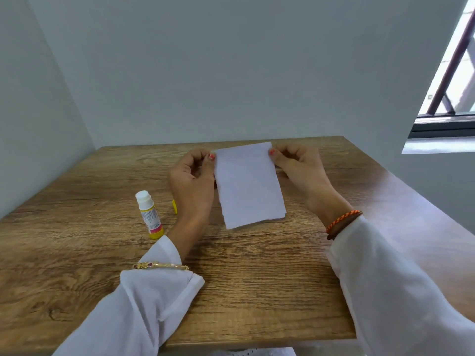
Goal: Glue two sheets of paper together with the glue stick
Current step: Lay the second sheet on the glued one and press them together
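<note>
A white sheet of paper (248,185) is held up over the middle of the wooden table (231,278). My left hand (191,181) pinches its top left corner and my right hand (299,167) pinches its top right corner. At the paper's lower right edge a second layer peeks out behind it. The glue stick (149,214), yellow with a white tip and uncapped, lies on the table to the left of my left hand. A yellow cap (175,206) shows partly behind my left wrist.
Pale walls close in behind and to the left of the table. A window with a dark frame (444,122) is at the upper right. The table's front edge runs near the bottom of the view.
</note>
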